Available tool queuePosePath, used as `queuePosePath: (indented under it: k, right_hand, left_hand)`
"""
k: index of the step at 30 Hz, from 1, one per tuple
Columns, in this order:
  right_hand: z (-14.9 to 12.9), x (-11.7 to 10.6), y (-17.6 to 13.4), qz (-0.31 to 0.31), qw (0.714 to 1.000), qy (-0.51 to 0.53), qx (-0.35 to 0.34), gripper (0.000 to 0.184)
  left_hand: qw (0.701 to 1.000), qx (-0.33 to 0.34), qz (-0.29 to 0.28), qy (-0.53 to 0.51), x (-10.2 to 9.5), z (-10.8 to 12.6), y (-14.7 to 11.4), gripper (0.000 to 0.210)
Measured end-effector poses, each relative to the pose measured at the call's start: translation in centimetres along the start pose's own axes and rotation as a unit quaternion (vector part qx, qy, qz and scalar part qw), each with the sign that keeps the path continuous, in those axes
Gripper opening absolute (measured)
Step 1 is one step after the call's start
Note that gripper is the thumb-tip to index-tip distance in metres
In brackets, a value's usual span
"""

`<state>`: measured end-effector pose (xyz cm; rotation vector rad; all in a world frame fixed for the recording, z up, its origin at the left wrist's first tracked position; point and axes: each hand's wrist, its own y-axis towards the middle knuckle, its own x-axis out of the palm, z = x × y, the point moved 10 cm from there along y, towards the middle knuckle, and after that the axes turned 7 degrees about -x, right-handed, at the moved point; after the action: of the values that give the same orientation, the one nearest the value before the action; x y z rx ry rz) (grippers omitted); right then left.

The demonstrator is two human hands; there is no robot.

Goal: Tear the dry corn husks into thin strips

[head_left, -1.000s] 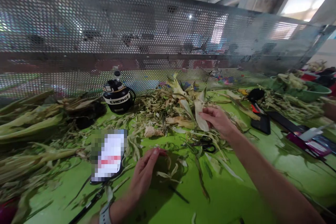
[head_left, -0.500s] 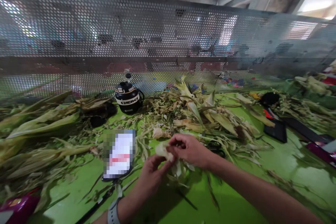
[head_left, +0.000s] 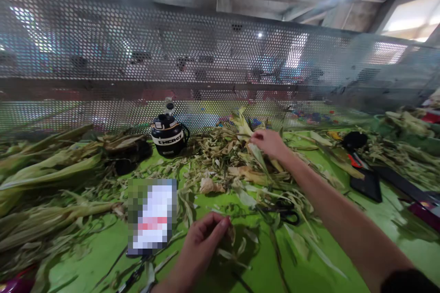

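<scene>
My left hand (head_left: pixel 208 240) is low in the middle, thumb pressed to the fingers on a small piece of dry corn husk (head_left: pixel 231 234). Much of that piece is hidden behind the fingers. Farther out, my right hand (head_left: pixel 270 144) is at the heap of corn husks (head_left: pixel 223 146), its fingertips pinched on a pale husk leaf (head_left: pixel 258 154). Between the hands lies a crumpled pale husk bundle (head_left: pixel 210 186). Black-handled scissors (head_left: pixel 288 214) rest among husk strips below my right forearm.
A black jug marked ENERGY (head_left: pixel 168 137) stands by the perforated metal screen (head_left: pixel 206 64). A phone with a blurred screen (head_left: pixel 153 217) lies left of my left hand. Long husks (head_left: pixel 51 169) cover the left side. A dark phone (head_left: pixel 366 185) lies at right on the green table (head_left: pixel 254 261).
My right hand has left the husk piece it held together with my left hand and moved up and away to the husk heap. My left hand has stayed low, and the scissors show more fully.
</scene>
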<state>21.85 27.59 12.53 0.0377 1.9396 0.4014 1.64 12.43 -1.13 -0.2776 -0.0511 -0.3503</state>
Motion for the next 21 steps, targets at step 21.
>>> queuePosePath:
  k: [21]
  right_hand:
    - [2.9, -5.2, 3.3, 0.247, 0.966, -0.071, 0.037, 0.028]
  left_hand:
    - [0.997, 0.018, 0.067, -0.021, -1.4, 1.0, 0.2, 0.035]
